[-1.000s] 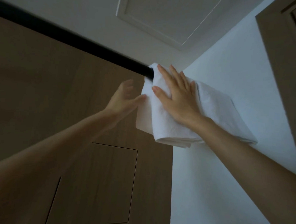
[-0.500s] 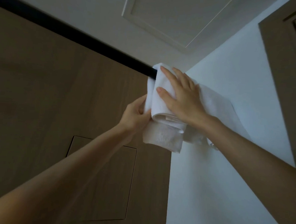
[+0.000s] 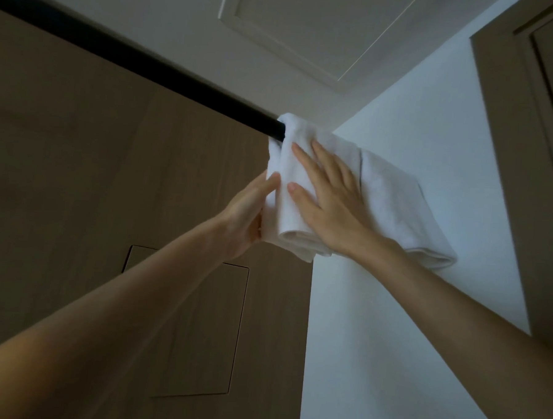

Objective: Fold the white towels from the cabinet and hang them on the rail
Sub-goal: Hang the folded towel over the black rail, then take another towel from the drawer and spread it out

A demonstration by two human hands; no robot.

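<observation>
A black rail (image 3: 148,63) runs overhead from the upper left to the corner by the white wall. Two folded white towels hang over its right end. The nearer towel (image 3: 287,194) hangs at the left, and a second towel (image 3: 394,199) hangs beside it against the wall. My right hand (image 3: 325,196) lies flat on the front of the nearer towel with straight, spread fingers. My left hand (image 3: 247,212) holds the left edge of that towel, thumb on the front, its fingers hidden behind the cloth.
A brown wood-panelled wall (image 3: 78,167) with a square hatch (image 3: 195,327) stands behind the rail. The white wall (image 3: 390,343) closes the right side, with a brown door frame (image 3: 527,158) beyond. A recessed ceiling panel (image 3: 310,28) is overhead.
My left hand went from open and apart to holding the towel's left edge, then slid up it. My right hand stayed flat on the towel. The towel's lower fold has been tucked up and evened.
</observation>
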